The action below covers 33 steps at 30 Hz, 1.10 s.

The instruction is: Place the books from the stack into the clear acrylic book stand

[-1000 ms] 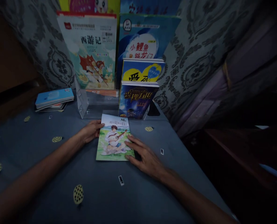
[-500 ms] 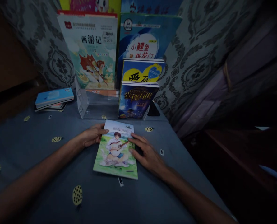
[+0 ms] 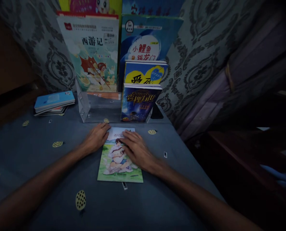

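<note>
A thin green picture book (image 3: pixel 116 166) with a guitar player on its cover lies flat on the blue patterned cloth (image 3: pixel 48 179). My left hand (image 3: pixel 96 138) rests at the book's upper left corner, fingers stretched out on its edge. My right hand (image 3: pixel 136 150) lies flat on top of the cover, fingers spread and pointing up-left, hiding the upper right part. Just beyond the book stands a clear acrylic display rack (image 3: pixel 94 107).
The rack holds upright books: a dark blue one (image 3: pixel 139 104) in front, a yellow-blue one (image 3: pixel 145 72), a white one (image 3: pixel 94 54) and a blue one (image 3: pixel 147 41) behind. A small stack of books (image 3: pixel 53 102) lies at the left. Patterned curtain hangs behind and to the right.
The green book slid toward me and straightened. My right hand moved from the book's right edge onto its cover. My left hand shifted to the top left corner.
</note>
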Motion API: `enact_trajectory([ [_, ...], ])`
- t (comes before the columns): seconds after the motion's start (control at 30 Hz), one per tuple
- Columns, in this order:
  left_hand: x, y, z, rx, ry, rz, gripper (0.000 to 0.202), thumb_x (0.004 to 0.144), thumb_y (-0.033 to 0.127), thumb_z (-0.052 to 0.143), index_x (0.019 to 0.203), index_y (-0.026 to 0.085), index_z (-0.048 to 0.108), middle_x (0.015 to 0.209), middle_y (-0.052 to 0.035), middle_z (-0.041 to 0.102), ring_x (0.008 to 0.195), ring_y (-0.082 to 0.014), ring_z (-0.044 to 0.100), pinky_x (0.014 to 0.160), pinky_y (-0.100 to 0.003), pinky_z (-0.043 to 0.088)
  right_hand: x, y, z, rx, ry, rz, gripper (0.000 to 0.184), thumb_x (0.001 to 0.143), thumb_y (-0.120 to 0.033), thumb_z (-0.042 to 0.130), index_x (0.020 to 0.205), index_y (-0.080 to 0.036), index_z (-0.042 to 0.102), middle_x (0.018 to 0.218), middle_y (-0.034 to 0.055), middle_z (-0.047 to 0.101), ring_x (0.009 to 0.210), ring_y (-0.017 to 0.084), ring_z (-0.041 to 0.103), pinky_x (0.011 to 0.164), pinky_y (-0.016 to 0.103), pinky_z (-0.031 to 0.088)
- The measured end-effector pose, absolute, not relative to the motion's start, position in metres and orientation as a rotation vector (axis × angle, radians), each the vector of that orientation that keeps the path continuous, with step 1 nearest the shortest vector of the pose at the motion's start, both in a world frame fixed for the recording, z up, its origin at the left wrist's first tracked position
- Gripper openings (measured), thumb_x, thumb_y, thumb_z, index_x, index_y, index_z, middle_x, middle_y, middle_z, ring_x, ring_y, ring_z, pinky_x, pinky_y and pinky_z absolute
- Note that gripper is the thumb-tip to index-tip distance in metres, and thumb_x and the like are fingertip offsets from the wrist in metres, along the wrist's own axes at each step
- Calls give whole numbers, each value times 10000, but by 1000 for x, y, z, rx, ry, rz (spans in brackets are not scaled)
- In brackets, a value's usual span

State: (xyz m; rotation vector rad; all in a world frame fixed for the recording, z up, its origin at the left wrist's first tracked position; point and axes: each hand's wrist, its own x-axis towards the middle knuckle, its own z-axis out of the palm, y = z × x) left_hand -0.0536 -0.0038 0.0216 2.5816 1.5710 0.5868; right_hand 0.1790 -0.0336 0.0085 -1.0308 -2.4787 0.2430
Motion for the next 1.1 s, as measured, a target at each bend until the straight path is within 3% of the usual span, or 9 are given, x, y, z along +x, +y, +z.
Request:
enact_trajectory([
  [0.2, -54, -4, 14, 2672, 1518, 549, 277, 957, 172, 404, 1108, 150, 635, 1076, -124, 658, 1006, -264, 634, 907, -409, 514, 134, -17, 4, -980, -2631, 284, 442, 990, -191, 406, 1404, -61, 493, 1510, 185, 464, 1461, 236, 343, 1230, 470, 222],
  [0.6, -54, -2, 11, 2745, 1552, 527, 285, 961, 185, 405, 1103, 149, 651, 1134, -128, 656, 1045, -265, 619, 945, -433, 503, 212, 4, -5, -1231, -2401, 345, 459, 989, -256, 381, 1410, -139, 524, 1478, 145, 510, 1406, 256, 437, 1187, 532, 297],
  [0.83, -48, 2, 5, 2858, 1406, 578, 385, 995, 268, 362, 1232, 131, 632, 1297, -138, 645, 1280, -289, 541, 1080, -474, 440, 217, 12, -10, -1154, -2343, 479, 466, 980, -224, 373, 1420, -188, 520, 1481, 101, 514, 1400, 237, 446, 1191, 513, 305],
  [1.1, -17, -2, 11, 2890, 1063, 340, 454, 1034, 299, 312, 1425, 151, 490, 1505, -110, 485, 1419, -235, 413, 1167, -449, 345, 219, 11, -11, -1151, -2303, 488, 489, 978, -222, 369, 1457, -218, 469, 1480, 69, 527, 1384, 227, 467, 1174, 496, 337],
])
